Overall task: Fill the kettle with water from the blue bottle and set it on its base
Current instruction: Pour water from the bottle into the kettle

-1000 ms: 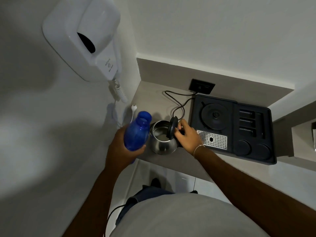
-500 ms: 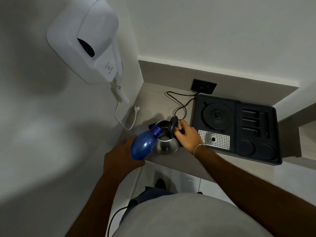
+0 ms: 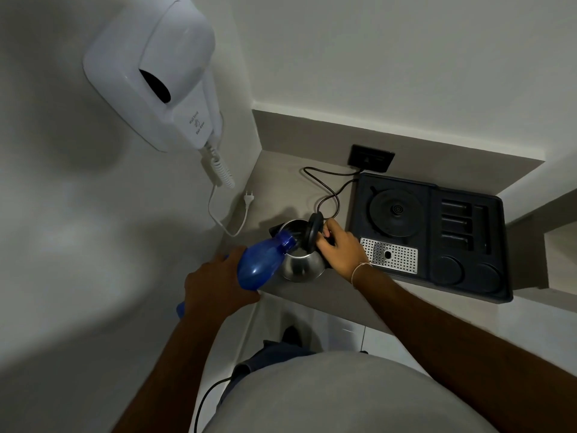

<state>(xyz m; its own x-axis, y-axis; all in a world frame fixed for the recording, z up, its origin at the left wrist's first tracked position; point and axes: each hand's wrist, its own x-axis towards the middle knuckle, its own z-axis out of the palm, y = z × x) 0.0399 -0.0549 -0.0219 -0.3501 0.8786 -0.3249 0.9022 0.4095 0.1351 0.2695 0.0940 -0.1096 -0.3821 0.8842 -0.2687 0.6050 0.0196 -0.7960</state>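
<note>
A steel kettle (image 3: 301, 265) stands on the grey counter near its front left corner, its black lid (image 3: 314, 230) flipped up. My right hand (image 3: 338, 246) grips the kettle's handle beside the lid. My left hand (image 3: 218, 289) holds the blue bottle (image 3: 260, 264) tilted steeply, its open neck over the kettle's mouth. The round black kettle base (image 3: 396, 212) sits in a dark tray (image 3: 499, 276) to the right, apart from the kettle.
A white wall-mounted hair dryer (image 3: 162, 73) hangs upper left, its coiled cord and loose plug (image 3: 249, 198) trailing onto the counter. A black power cord (image 3: 329, 195) runs from the tray to a wall socket (image 3: 371, 158). A perforated metal drip grate (image 3: 390, 254) lies in the tray.
My left hand has tipped the blue bottle from upright to steeply tilted, bringing its neck over the kettle's opening. My right hand has stayed on the kettle's handle.
</note>
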